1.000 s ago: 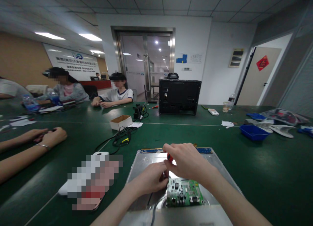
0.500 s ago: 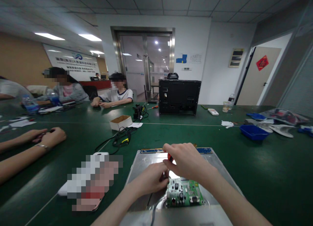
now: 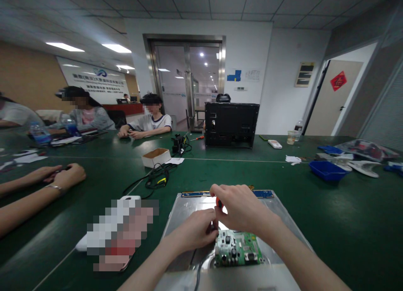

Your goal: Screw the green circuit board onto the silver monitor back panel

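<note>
A silver metal panel (image 3: pixel 181 217) lies in front of me, with a blue strip board (image 3: pixel 263 194) along its far edge. On it sits a green circuit board (image 3: pixel 239 249). My right hand (image 3: pixel 241 205) is closed round the red and black handle of a screwdriver (image 3: pixel 219 203), held upright over the board's far left corner. My left hand (image 3: pixel 197 229) is closed beside that corner, its fingertips together near the screwdriver's lower end; what they pinch is hidden. A grey cable (image 3: pixel 198 274) runs over the panel's near part.
Left of the panel lie blurred-out phones (image 3: pixel 126 232), black cables (image 3: pixel 157 177) and a small open box (image 3: pixel 155 157). A person's hands (image 3: pixel 67 177) rest at far left. A black monitor housing (image 3: pixel 231 125) stands behind; a blue tray (image 3: pixel 329 170) lies right.
My right fingers have shifted slightly on the screwdriver, and more of its red handle shows. My left hand stays almost in place.
</note>
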Available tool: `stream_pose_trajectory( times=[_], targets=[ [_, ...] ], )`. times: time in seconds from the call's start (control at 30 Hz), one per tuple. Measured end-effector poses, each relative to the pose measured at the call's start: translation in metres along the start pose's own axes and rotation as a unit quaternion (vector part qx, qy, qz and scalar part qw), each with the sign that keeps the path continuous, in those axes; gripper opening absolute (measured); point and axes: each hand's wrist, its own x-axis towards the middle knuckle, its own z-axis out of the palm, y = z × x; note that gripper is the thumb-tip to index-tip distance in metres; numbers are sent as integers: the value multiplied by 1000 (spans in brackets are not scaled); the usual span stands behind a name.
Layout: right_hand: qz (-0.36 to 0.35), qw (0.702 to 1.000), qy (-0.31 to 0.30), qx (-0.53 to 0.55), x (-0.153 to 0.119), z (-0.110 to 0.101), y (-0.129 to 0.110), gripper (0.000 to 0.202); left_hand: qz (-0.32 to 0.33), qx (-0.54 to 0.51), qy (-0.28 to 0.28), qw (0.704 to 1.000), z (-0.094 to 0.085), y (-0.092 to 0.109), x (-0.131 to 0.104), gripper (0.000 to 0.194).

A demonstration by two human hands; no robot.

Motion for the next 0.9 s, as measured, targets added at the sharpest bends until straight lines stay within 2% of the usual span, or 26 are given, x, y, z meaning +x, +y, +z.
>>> stream_pose_trajectory(
  times=[0.17, 0.27, 0.43, 0.67, 0.9],
  targets=[
    [12, 1000, -19, -11, 2, 0, 2, 17, -13, 18, 0, 1000, -3, 3, -1, 4],
    [6, 1000, -13, -9, 1, 0, 1, 11, -10, 11, 0, 1000, -3, 4, -1, 6],
    [-4, 1000, 3, 3, 1, 1, 1, 19, -2, 16, 2, 1000, -2, 3, 0, 7],
    [5, 1000, -18, 3, 2, -1, 0, 21, -8, 8, 2, 1000, -1, 2, 0, 8],
    [5, 1000, -2, -1, 1, 0, 0, 20, -3, -3, 3, 1000, 2, -2, -1, 7]
  ],
)
